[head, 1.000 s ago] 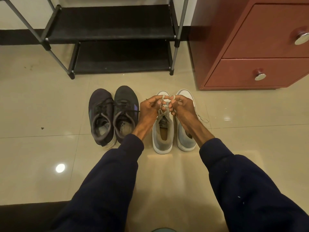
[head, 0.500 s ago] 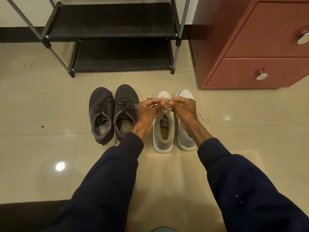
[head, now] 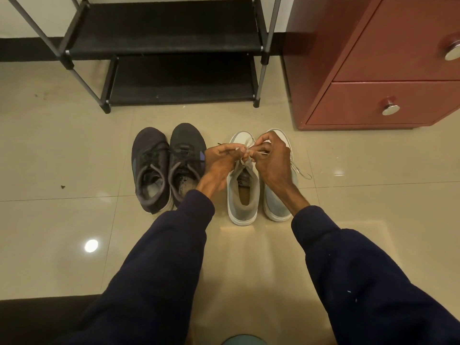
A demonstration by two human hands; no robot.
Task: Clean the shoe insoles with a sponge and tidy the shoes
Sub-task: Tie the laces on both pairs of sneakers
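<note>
The left hand (head: 220, 159) and right hand (head: 272, 158) each pinched the lace (head: 249, 143) above the pale shoe (head: 242, 197), seemingly to knot it tidy, the shoe standing on the floor (head: 74, 150) beside its mate (head: 276, 207) and the dark pair (head: 168, 170), toes toward the rack (head: 164, 26).

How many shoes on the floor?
4. Left dark shoe, right dark shoe beside it; left white shoe, laces pinched by left hand and right hand; right white shoe beside it. No others visible.
</note>
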